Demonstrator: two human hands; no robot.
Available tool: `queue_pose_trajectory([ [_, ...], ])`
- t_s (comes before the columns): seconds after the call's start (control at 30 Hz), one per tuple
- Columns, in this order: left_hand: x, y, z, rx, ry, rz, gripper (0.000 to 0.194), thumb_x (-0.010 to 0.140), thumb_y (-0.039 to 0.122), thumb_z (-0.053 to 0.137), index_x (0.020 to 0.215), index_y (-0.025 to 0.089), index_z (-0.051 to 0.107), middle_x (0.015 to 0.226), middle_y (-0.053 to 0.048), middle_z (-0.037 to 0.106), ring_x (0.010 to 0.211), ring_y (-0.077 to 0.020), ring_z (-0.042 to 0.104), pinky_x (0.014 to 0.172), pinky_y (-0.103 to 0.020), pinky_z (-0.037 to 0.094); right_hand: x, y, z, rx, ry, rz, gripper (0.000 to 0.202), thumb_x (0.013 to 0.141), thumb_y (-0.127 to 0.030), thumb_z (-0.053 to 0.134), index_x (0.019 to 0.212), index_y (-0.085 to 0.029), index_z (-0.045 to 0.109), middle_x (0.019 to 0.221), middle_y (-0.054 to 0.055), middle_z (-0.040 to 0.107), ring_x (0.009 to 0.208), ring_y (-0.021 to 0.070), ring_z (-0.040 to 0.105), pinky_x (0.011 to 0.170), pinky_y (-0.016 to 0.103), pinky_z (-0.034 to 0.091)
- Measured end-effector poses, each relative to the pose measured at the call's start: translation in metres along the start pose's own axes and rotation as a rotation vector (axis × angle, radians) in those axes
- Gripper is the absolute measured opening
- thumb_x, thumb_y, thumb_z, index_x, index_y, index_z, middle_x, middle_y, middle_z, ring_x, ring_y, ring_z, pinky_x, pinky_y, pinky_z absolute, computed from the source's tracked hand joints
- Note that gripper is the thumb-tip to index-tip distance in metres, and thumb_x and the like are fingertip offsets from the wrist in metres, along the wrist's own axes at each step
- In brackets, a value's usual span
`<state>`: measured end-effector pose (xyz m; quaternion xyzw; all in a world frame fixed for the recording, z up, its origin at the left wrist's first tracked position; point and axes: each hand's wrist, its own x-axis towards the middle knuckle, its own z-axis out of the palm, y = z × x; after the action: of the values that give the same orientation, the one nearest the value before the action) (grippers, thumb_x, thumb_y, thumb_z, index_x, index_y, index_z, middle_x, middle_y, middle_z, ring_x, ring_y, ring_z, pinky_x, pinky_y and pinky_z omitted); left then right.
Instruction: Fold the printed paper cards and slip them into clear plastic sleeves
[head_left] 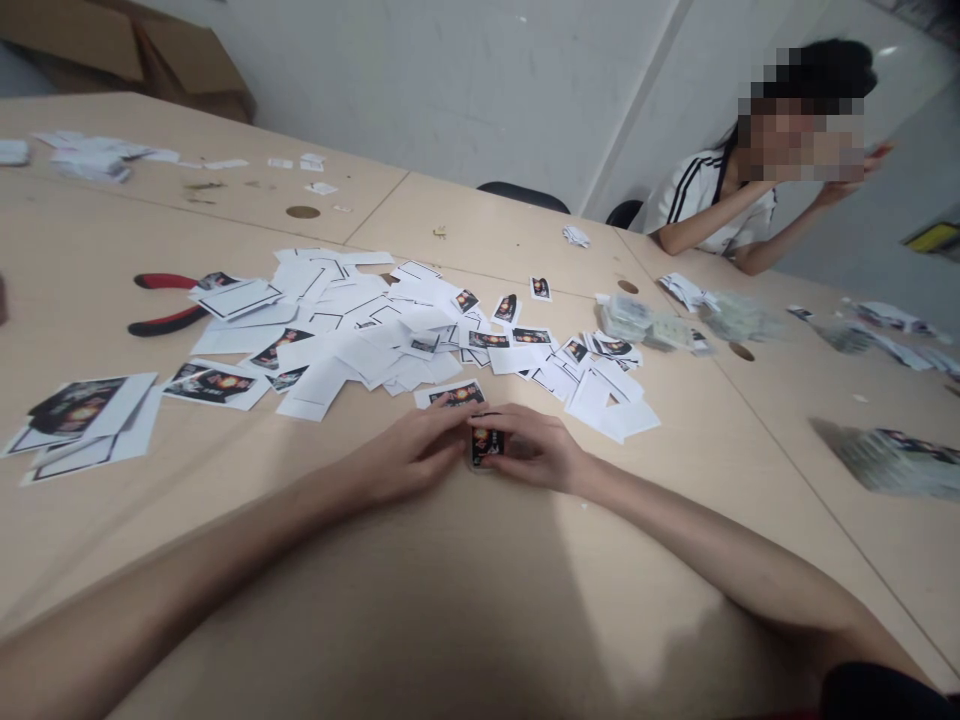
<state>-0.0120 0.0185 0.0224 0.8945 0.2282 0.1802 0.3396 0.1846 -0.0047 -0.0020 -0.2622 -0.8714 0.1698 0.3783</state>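
Observation:
In the head view a small clear plastic case with a dark printed card showing through it stands on the table between my hands. My right hand grips it from the right, fingers over the top edge and thumb at the bottom. From the other side my left hand is closed in, its fingertips at the case's left and top edges. Just behind the case a printed card lies partly under my left fingers. A large loose heap of white paper cards, some with dark pictures, spreads beyond both hands.
Red-handled pliers lie partly under cards. More printed cards sit at the left. Clear plastic cases are stacked at the right and farther back. Across the table sits a person with raised hands. Cardboard boxes stand behind.

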Motion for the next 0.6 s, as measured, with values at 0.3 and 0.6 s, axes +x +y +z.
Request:
queue_pose_trajectory([
  [0.3,0.0005,-0.0034,0.0023,0.036,0.008,0.0,0.039,0.083,0.013,0.032,0.12,0.021,0.035,0.113,-0.006,0.051,0.101,-0.0182,0.048,0.084,-0.031,0.038,0.0002,-0.0016,-0.0019,-0.009,-0.033,-0.002,0.035,0.077,-0.021,0.052,0.112,-0.019,0.045,0.107,0.007,0.055,0.103,0.0141,0.049,0.085,0.029,0.044],
  [0.6,-0.0012,-0.0045,0.0012,0.077,-0.018,-0.025,0.048,0.076,0.007,0.036,0.122,0.021,0.034,0.119,-0.006,0.048,0.107,-0.0195,0.045,0.088,-0.033,0.037,0.0004,-0.0017,-0.0011,-0.02,-0.037,0.009,0.036,0.077,-0.023,0.051,0.112,-0.021,0.044,0.107,0.007,0.055,0.103,0.0155,0.049,0.084,0.032,0.045],
])
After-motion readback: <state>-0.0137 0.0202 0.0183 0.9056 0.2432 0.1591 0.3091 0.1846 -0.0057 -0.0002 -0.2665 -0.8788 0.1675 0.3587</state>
